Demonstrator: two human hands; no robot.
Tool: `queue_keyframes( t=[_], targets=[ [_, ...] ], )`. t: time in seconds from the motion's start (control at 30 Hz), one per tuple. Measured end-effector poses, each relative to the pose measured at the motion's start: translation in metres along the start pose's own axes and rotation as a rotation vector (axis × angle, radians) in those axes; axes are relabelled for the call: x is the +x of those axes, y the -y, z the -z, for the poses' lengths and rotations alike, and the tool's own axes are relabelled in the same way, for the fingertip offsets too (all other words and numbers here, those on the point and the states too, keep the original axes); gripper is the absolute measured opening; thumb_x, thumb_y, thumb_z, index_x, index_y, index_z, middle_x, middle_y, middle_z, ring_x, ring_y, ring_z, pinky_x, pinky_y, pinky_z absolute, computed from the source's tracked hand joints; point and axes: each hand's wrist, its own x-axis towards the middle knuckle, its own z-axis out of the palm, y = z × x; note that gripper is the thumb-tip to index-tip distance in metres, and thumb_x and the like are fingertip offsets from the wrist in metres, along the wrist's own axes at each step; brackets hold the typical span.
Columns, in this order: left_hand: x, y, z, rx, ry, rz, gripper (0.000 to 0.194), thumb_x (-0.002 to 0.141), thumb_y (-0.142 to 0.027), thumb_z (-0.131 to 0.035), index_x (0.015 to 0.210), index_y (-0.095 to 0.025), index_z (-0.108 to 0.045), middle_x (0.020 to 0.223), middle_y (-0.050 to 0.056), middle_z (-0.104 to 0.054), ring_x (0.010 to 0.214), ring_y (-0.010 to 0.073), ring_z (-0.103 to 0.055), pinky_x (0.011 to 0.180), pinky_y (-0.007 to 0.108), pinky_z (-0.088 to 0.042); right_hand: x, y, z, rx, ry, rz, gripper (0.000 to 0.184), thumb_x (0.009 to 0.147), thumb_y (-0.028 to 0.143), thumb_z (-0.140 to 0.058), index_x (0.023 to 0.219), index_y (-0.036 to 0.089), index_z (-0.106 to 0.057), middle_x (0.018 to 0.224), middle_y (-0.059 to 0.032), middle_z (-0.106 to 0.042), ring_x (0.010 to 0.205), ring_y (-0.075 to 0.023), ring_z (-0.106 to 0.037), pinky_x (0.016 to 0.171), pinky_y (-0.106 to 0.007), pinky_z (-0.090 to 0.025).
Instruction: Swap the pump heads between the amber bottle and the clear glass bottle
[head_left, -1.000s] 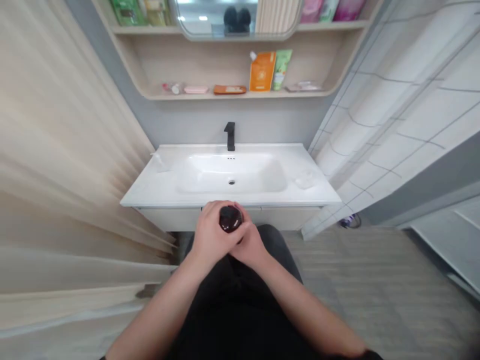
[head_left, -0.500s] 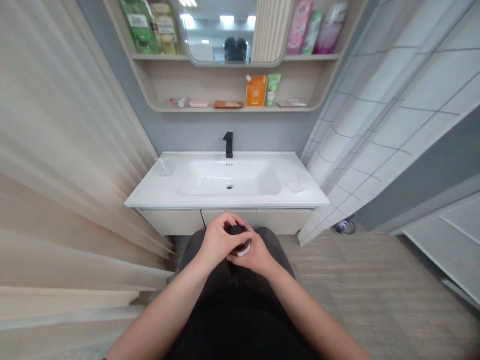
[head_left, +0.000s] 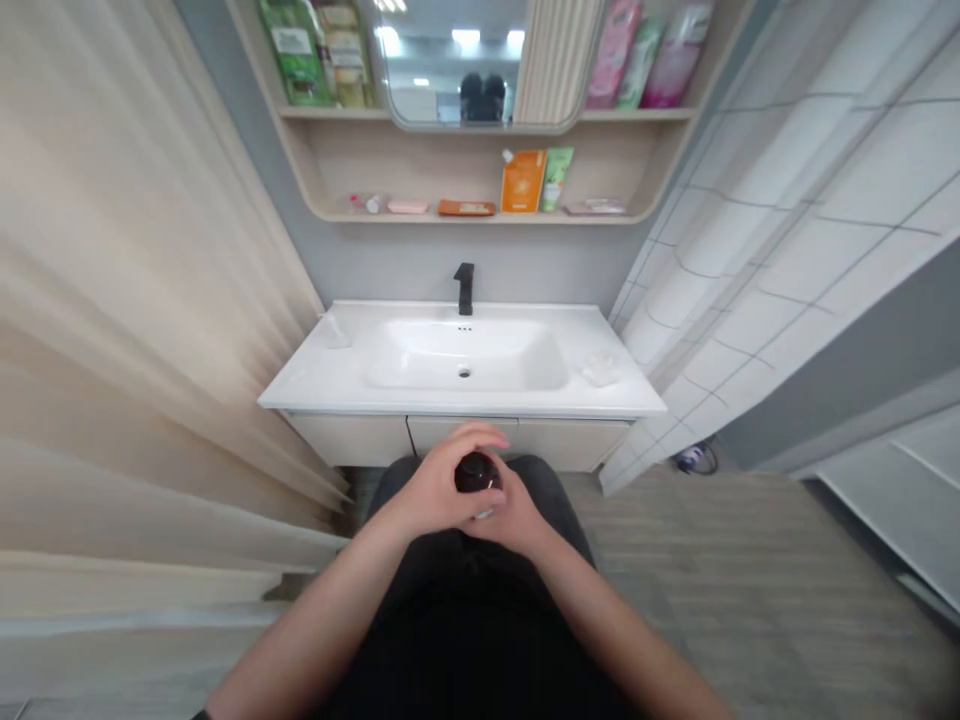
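A small dark round bottle point(head_left: 475, 473) with a bit of white near its base sits between both hands, in front of my body and just below the sink cabinet. My left hand point(head_left: 437, 491) is wrapped over its top and left side. My right hand point(head_left: 511, 512) cups it from below and from the right. Most of the bottle is hidden by my fingers.
A white washbasin point(head_left: 465, 360) with a black tap point(head_left: 464, 288) stands ahead on a pale cabinet. Above it a shelf point(head_left: 480, 214) carries an orange pouch point(head_left: 523, 181) and small items, under a mirror. A beige curtain hangs left, a tiled wall right.
The view steadied and pulled back a little from the basin. My hands stayed together on the bottle, with the left fingers shifting over its top.
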Motion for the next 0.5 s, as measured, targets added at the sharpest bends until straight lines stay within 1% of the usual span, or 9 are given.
queue_keyframes(
  t=[0.07, 0.1, 0.13, 0.17, 0.23, 0.3, 0.37, 0.43, 0.5],
  targets=[
    [-0.004, 0.001, 0.006, -0.108, 0.105, -0.02, 0.057, 0.097, -0.045, -0.083, 0.151, -0.031, -0.071, 0.146, 0.015, -0.075, 0.147, 0.0374, -0.066, 0.125, 0.055, -0.052, 0.0, 0.0, 0.001, 0.013, -0.007, -0.018, 0.084, 0.068, 0.03, -0.1, 0.145, 0.026, -0.066, 0.134, -0.0102, -0.081, 0.119, -0.0338, -0.081, 0.107, -0.05, -0.066],
    [-0.005, 0.004, 0.009, -0.161, 0.104, -0.009, 0.056, 0.102, -0.046, -0.078, 0.154, -0.031, -0.068, 0.142, 0.015, -0.077, 0.149, 0.0369, -0.066, 0.125, 0.055, -0.052, -0.001, 0.0, 0.002, 0.012, -0.014, -0.033, 0.081, 0.068, 0.031, -0.1, 0.142, 0.026, -0.067, 0.131, -0.0096, -0.082, 0.116, -0.0332, -0.082, 0.105, -0.05, -0.067],
    [-0.007, 0.007, 0.01, -0.192, 0.066, 0.009, 0.053, 0.103, -0.047, -0.076, 0.153, -0.03, -0.068, 0.135, 0.015, -0.08, 0.147, 0.0364, -0.067, 0.123, 0.055, -0.054, -0.001, 0.0, 0.004, 0.005, -0.02, -0.046, 0.08, 0.068, 0.032, -0.101, 0.141, 0.026, -0.067, 0.129, -0.0091, -0.082, 0.114, -0.0327, -0.082, 0.104, -0.049, -0.067],
    [-0.007, 0.011, 0.009, -0.189, 0.004, 0.029, 0.049, 0.102, -0.046, -0.078, 0.148, -0.03, -0.071, 0.127, 0.014, -0.081, 0.144, 0.036, -0.069, 0.121, 0.055, -0.055, -0.001, 0.0, 0.005, -0.004, -0.029, -0.054, 0.08, 0.067, 0.033, -0.101, 0.14, 0.025, -0.067, 0.127, -0.0088, -0.083, 0.112, -0.0323, -0.082, 0.104, -0.049, -0.067],
    [-0.007, 0.016, 0.005, -0.095, -0.148, 0.052, 0.043, 0.092, -0.044, -0.089, 0.131, -0.031, -0.078, 0.115, 0.011, -0.08, 0.128, 0.0344, -0.075, 0.115, 0.054, -0.059, -0.001, -0.002, 0.005, -0.022, -0.041, -0.053, 0.082, 0.066, 0.033, -0.102, 0.14, 0.025, -0.068, 0.128, -0.0091, -0.082, 0.113, -0.0321, -0.081, 0.105, -0.049, -0.066],
    [-0.005, 0.015, -0.002, 0.042, -0.253, 0.036, 0.035, 0.083, -0.04, -0.096, 0.115, -0.033, -0.083, 0.108, 0.008, -0.077, 0.111, 0.0315, -0.076, 0.105, 0.053, -0.063, -0.001, -0.004, 0.004, -0.024, -0.045, -0.047, 0.083, 0.065, 0.032, -0.102, 0.141, 0.024, -0.067, 0.131, -0.0096, -0.082, 0.116, -0.0323, -0.081, 0.107, -0.048, -0.065],
    [-0.005, 0.01, -0.009, 0.15, -0.316, -0.013, 0.022, 0.084, -0.038, -0.095, 0.104, -0.035, -0.086, 0.105, 0.008, -0.076, 0.101, 0.0297, -0.076, 0.096, 0.052, -0.065, 0.0, -0.005, 0.002, -0.026, -0.05, -0.05, 0.083, 0.065, 0.032, -0.102, 0.139, 0.024, -0.067, 0.132, -0.0099, -0.081, 0.117, -0.0324, -0.08, 0.107, -0.048, -0.065],
    [-0.007, 0.003, -0.012, 0.193, -0.37, -0.057, 0.01, 0.089, -0.039, -0.092, 0.098, -0.037, -0.088, 0.105, 0.008, -0.078, 0.098, 0.0295, -0.076, 0.092, 0.052, -0.065, -0.001, -0.006, 0.001, -0.034, -0.056, -0.052, 0.081, 0.064, 0.033, -0.103, 0.137, 0.024, -0.068, 0.132, -0.0099, -0.081, 0.116, -0.0321, -0.08, 0.106, -0.048, -0.066],
    [-0.01, -0.002, -0.011, 0.173, -0.421, -0.06, 0.01, 0.092, -0.042, -0.09, 0.101, -0.038, -0.089, 0.108, 0.008, -0.08, 0.101, 0.0301, -0.077, 0.093, 0.052, -0.065, -0.001, -0.007, 0.002, -0.049, -0.057, -0.062, 0.08, 0.065, 0.033, -0.102, 0.136, 0.025, -0.068, 0.13, -0.0096, -0.082, 0.114, -0.0317, -0.08, 0.105, -0.048, -0.066]
  ],
)
